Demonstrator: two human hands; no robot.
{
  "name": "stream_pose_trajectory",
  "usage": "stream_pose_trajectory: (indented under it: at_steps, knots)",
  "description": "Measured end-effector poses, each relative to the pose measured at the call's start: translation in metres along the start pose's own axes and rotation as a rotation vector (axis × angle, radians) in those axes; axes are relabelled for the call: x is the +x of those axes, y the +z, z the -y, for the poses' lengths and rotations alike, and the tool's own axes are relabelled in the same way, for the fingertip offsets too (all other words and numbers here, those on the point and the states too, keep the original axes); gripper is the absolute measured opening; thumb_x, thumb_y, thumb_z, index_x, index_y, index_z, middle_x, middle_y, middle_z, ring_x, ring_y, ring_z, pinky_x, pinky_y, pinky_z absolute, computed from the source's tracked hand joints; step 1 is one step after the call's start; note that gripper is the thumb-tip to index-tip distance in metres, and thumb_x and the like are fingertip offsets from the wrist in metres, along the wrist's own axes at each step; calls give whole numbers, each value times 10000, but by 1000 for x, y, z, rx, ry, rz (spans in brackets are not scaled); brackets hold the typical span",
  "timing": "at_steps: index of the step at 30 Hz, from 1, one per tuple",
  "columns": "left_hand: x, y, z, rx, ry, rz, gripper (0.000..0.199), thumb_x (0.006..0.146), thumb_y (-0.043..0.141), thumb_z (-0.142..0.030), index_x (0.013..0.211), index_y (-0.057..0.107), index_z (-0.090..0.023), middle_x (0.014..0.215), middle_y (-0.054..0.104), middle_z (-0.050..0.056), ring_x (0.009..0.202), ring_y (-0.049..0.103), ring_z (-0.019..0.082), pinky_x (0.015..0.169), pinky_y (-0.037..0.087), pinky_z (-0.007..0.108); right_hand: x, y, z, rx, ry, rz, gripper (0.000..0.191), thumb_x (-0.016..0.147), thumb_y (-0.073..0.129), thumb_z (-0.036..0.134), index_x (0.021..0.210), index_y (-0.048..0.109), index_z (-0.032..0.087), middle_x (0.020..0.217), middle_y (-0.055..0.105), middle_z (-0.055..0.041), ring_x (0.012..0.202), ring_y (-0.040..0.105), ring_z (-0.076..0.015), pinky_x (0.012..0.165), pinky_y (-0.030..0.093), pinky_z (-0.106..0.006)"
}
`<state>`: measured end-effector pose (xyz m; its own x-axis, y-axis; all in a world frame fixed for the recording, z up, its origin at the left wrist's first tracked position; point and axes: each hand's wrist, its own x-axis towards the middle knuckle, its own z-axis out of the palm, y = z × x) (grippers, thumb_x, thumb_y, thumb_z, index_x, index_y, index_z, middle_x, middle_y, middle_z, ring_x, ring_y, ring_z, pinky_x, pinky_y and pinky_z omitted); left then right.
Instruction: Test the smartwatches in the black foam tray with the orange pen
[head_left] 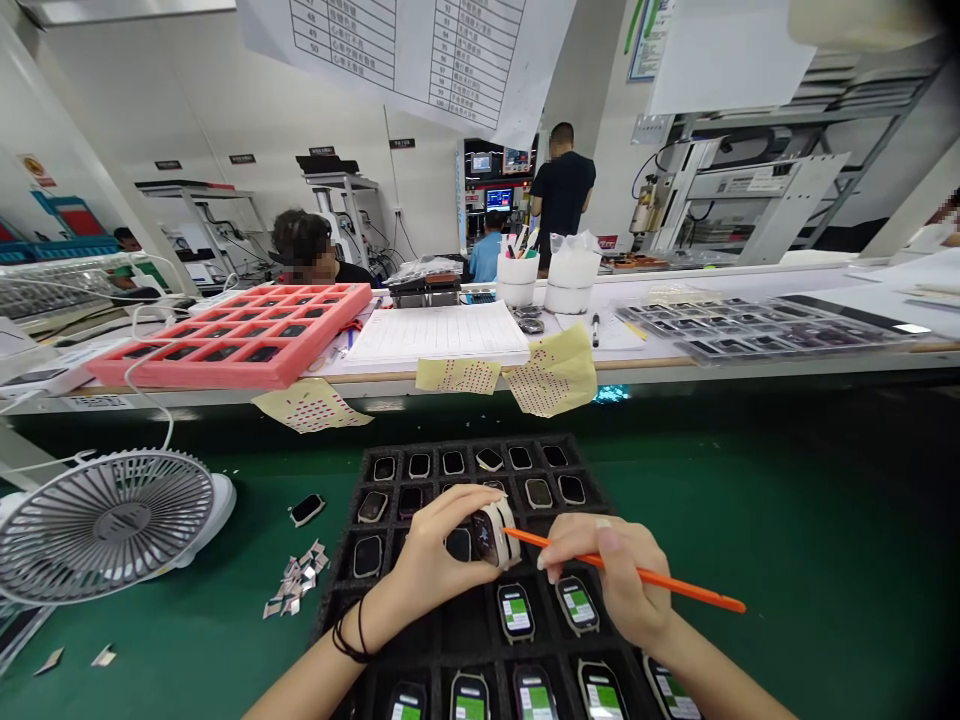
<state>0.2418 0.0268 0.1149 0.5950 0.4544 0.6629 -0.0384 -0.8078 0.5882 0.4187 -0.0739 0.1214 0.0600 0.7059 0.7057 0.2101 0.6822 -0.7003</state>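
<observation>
Above a black foam tray [345,560], my left hand [442,540] grips a strapless smartwatch [487,538] by its edges, thumb below and fingers over the top. The watch is tilted, with its dark lit face turned to the left. My right hand [615,570] pinches a thin orange stick [694,590] like a pen. Its tip meets the side of the watch or lies just in front of it; I cannot tell which. Beneath my hands, tray pockets hold several more watches, some with green and white screens, such as the watch [516,612]. My hands hide some pockets.
A white fan [120,520] stands at left on the green mat [787,560]. Near it lie a loose watch [307,510] and small foil-like pieces [296,580]. The shelf behind carries a pink foam tray [232,330], papers [439,332], a pen cup [517,278] and clear trays [757,325]. People are beyond.
</observation>
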Motion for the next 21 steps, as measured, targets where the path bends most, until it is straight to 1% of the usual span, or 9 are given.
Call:
stream_pose_trajectory:
  at_steps: [6, 10, 13, 14, 15, 16, 18, 20, 21]
  knots:
    - [-2, 2, 2, 7, -4, 4, 506, 634, 706, -43, 1108, 619, -197, 1050, 687, 86, 945, 667, 230, 824, 566, 351, -1, 3, -3, -34, -12, -6, 466, 998, 286, 219, 889, 739, 231, 592, 637, -28, 526, 597, -160, 533, 480, -305]
    - [0, 1, 1, 16, -33, 20, 497, 638, 688, -38, 1104, 619, -194, 1044, 683, 80, 945, 662, 227, 824, 563, 355, 2, 1, -6, -27, -3, -25, 461, 994, 306, 222, 847, 743, 211, 609, 658, -32, 507, 597, -150, 511, 480, -290]
    - [2, -1, -1, 46, -89, 44, 487, 642, 717, -61, 1102, 616, -184, 1058, 672, 85, 980, 646, 229, 856, 548, 364, 6, -3, -7, 37, -51, -79, 488, 1000, 292, 269, 803, 733, 196, 577, 675, -34, 506, 615, -161, 512, 492, -293]
    - [3, -2, -1, 71, -100, 43, 480, 644, 731, -78, 1098, 616, -182, 1075, 662, 92, 999, 636, 234, 873, 539, 375, 7, -4, -8, 39, -39, -110, 486, 1000, 300, 281, 760, 714, 196, 579, 684, -33, 519, 626, -163, 532, 501, -296]
    - [3, -2, 0, 107, -104, 33, 474, 644, 741, -91, 1093, 619, -182, 1098, 648, 100, 1018, 624, 241, 889, 529, 390, 9, -4, -9, 17, 12, -136, 458, 992, 335, 292, 708, 681, 197, 609, 701, -35, 555, 643, -167, 569, 513, -301]
    - [3, -3, 0, 150, -102, 20, 470, 641, 745, -96, 1086, 622, -184, 1126, 630, 108, 1037, 610, 250, 900, 520, 406, 10, -3, -11, -16, 99, -146, 399, 971, 405, 301, 660, 633, 198, 670, 721, -41, 618, 664, -176, 620, 525, -309]
    - [2, -2, 3, 232, -88, 4, 476, 632, 735, -87, 1084, 627, -191, 1167, 594, 120, 1062, 585, 266, 904, 510, 431, 12, 2, -15, -41, 333, -102, 277, 866, 605, 306, 626, 513, 204, 856, 738, -60, 775, 683, -203, 714, 537, -330]
    - [0, -1, 5, 272, -71, 5, 478, 644, 713, -82, 1097, 622, -202, 1163, 582, 117, 1063, 575, 269, 894, 510, 439, 14, 10, -21, 54, 542, -6, 348, 733, 749, 300, 655, 421, 217, 987, 706, -69, 833, 668, -212, 714, 544, -330]
    - [-1, 1, 7, 269, -62, 8, 472, 663, 706, -91, 1111, 614, -208, 1149, 582, 112, 1059, 575, 265, 891, 512, 436, 14, 13, -24, 134, 604, 30, 399, 698, 777, 299, 666, 387, 223, 975, 692, -57, 796, 658, -193, 675, 543, -310]
